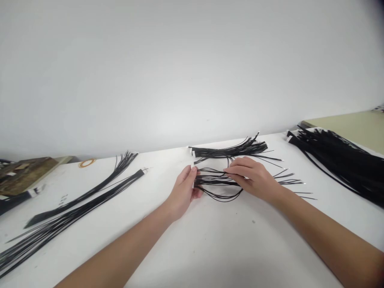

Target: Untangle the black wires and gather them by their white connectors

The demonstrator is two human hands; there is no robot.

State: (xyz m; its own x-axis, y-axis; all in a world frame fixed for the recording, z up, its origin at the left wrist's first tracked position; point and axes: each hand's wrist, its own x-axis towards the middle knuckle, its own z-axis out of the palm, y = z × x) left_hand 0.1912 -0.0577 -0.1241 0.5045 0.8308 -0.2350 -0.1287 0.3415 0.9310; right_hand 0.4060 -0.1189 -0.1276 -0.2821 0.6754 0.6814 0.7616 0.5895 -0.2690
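Note:
Near the middle of the white table, my left hand (186,186) is closed on the white connector (194,176) of a black wire harness (214,180). Its thumb lies on the connector's near face, with the other fingers behind or below. From the connector the thin black wires run right, some bowed into loops. My right hand (252,176) is closed over these wires a short way along, thumb and fingertips pinching some of them; which ones is hidden. The loose wire ends (292,182) stick out past my right hand. Just behind lies another bundle of black wires (231,151) with white connectors.
Two long black wire bundles (99,196) lie on the table (192,248) at left, near an orange tape ring (87,163). A brown board (28,174) is at the far left. A thick pile of black wires (339,160) lies at right. A white wall (192,72) rises behind.

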